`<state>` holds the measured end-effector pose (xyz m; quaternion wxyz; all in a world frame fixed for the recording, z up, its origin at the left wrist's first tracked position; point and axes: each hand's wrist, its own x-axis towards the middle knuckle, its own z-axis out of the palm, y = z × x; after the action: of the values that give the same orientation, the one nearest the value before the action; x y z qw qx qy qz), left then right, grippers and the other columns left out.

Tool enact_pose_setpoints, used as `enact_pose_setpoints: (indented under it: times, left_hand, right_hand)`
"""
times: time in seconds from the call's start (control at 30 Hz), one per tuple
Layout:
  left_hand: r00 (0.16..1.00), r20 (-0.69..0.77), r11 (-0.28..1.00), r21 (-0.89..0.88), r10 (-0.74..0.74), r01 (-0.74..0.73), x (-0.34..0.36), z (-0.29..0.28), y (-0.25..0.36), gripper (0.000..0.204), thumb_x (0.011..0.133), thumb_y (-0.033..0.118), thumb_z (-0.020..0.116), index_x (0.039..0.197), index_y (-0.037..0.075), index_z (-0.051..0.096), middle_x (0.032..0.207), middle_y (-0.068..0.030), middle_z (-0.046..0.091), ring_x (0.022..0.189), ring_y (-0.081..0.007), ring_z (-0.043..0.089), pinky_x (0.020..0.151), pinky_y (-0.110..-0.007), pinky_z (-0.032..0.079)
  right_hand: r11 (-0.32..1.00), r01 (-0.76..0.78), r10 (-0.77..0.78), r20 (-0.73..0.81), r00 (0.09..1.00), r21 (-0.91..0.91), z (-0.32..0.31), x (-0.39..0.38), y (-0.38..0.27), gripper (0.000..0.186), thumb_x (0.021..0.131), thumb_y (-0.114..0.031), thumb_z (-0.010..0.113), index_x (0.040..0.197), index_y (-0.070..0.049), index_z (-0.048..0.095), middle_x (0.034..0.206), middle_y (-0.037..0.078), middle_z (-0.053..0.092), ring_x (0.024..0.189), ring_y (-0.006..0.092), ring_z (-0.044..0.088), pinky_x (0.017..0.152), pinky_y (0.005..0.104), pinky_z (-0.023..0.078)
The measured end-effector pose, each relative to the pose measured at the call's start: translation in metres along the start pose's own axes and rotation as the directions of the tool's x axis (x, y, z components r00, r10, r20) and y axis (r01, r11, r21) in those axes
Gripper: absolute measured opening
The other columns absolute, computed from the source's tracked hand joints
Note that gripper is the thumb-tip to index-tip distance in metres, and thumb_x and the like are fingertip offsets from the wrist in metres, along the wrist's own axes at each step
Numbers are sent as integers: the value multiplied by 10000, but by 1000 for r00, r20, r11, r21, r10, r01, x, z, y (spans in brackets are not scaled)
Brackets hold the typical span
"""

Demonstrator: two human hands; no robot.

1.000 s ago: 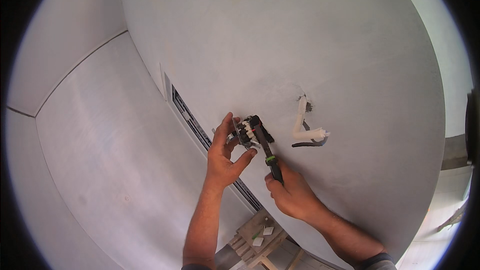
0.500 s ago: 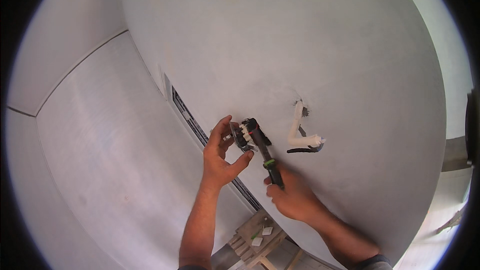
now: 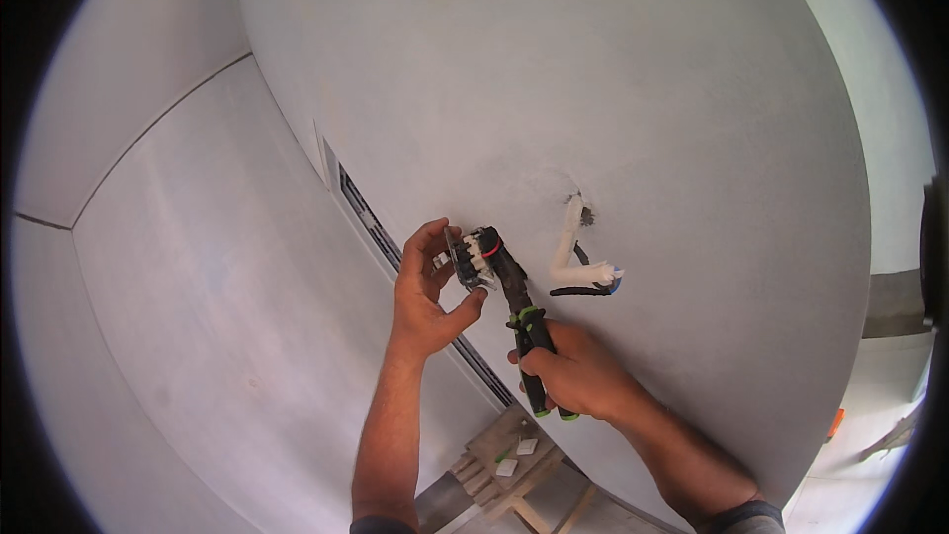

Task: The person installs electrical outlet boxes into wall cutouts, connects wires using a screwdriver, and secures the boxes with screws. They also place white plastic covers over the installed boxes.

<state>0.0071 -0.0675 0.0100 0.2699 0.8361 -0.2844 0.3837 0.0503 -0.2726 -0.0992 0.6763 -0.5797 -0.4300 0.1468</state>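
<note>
My left hand [image 3: 425, 307] has its fingers round a small electrical fitting [image 3: 467, 257] with a metal frame and black and cream body, held just off the grey wall. My right hand [image 3: 563, 376] grips black-and-green pliers [image 3: 526, 328]; their dark head, with a red band near it, reaches up against the fitting's right side. Whether the jaws are closed on it I cannot tell. To the right, white and dark wires [image 3: 571, 270] stick out and bend down from a rough hole [image 3: 585, 213] in the wall.
A long recessed dark slot [image 3: 364, 213] runs diagonally through the surface behind my left hand. Below stands a wooden stool or trestle [image 3: 499, 440] with two small white squares [image 3: 527, 446] and a green item on it. A seamed grey surface [image 3: 198, 287] lies left; an orange object [image 3: 836, 423] shows lower right.
The pliers have turned more upright, now showing both handles. My hands and the fitting have shifted slightly left, as have the wires in the picture.
</note>
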Motion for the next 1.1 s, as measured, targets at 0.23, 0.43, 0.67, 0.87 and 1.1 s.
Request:
enact_pose_setpoints:
  times: [0.23,0.43,0.67,0.87,1.1]
  left_hand:
    - [1000,7,1000,-24,16,-15,0,1,-4,884,722,-34,813,1494,56,391,1380,-136,516,1313,-264,532,1085,-466,510]
    - [999,28,1000,21,22,-23,2,-6,-5,891,715,-9,836,1488,58,397,1345,-136,541,1263,-248,562,1070,-455,520]
    - [998,59,995,-88,-36,41,-1,-9,8,869,726,40,887,1461,-3,428,1301,-122,585,1225,-235,592,1031,-437,554]
    - [996,86,995,-99,-10,18,1,-15,20,860,748,81,910,1472,-7,456,1279,-118,610,1186,-227,620,993,-418,579]
    - [998,40,999,-24,44,-43,-6,-7,8,854,821,96,863,1548,40,418,1299,-132,582,1202,-234,617,998,-399,581]
  right_hand:
    - [992,-56,55,15,998,111,1,5,2,349,897,-107,536,1197,61,600,1095,133,695,867,198,698,612,331,588]
    - [980,-145,139,56,989,139,-1,7,-9,380,908,-81,524,1262,49,567,1143,122,696,912,202,707,651,347,587]
    - [992,-42,39,27,999,122,1,-6,-21,339,914,-72,517,1224,63,542,1125,159,675,919,227,713,677,368,594]
    - [987,-81,83,-10,997,136,6,-20,-49,283,925,-76,521,1166,72,534,985,138,648,851,220,700,670,379,606]
    - [945,-74,87,-24,996,319,6,-15,-33,277,927,-82,508,1171,47,532,879,112,625,699,178,626,537,345,526]
